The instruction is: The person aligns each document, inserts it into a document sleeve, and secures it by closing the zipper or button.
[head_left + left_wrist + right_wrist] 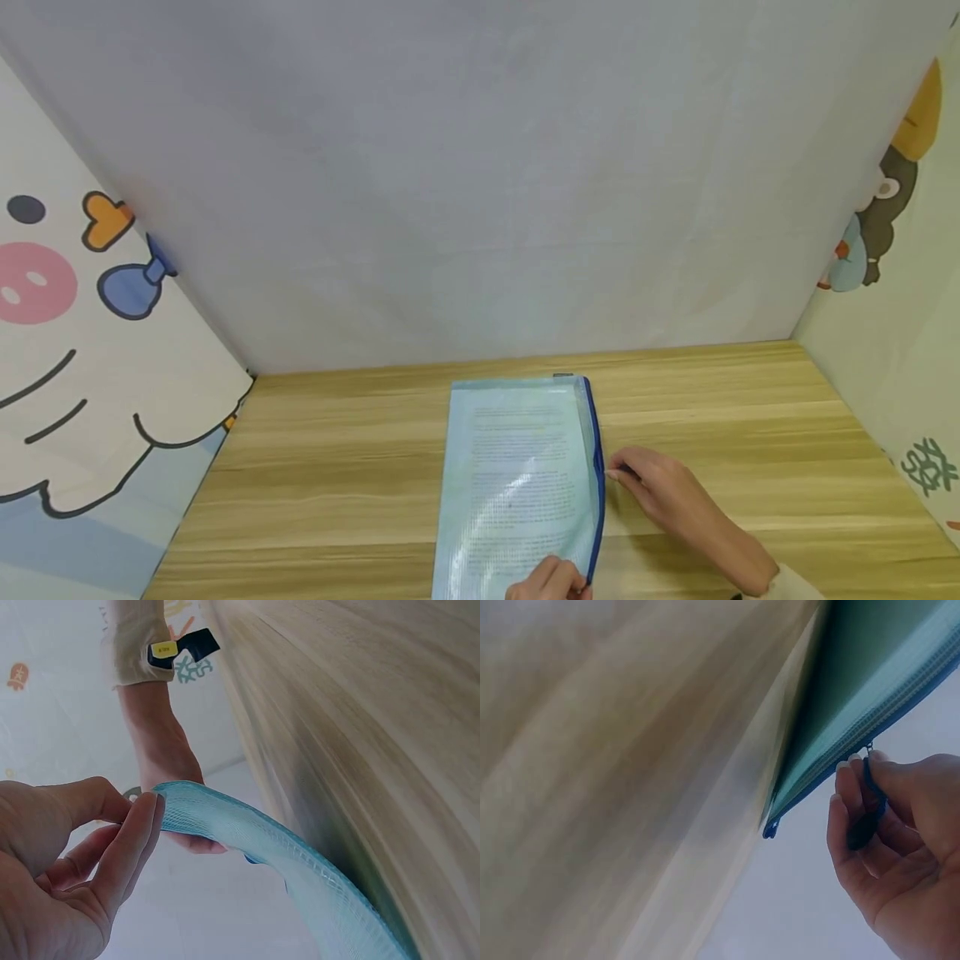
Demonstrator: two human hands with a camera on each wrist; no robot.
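A translucent light-blue zip document pouch [498, 475] lies on the table with a printed sheet visible inside. Its dark blue zipper [600, 517] runs down the right side and bows outward. At the near right corner my left hand [547, 580] pinches the pouch; the left wrist view shows the mesh edge [225, 814] lifted off the tabletop between thumb and fingers. My right hand [663, 487] is beside the zipper's middle. In the right wrist view, its thumb and fingers pinch the zipper pull [864, 829], a dark cord tab hanging from the slider.
The pouch rests on a wood-grain table [330, 467]. A plain pale backdrop [480, 183] rises behind it. Cartoon-printed panels stand at the left [82, 367] and right [885, 358] sides of the table.
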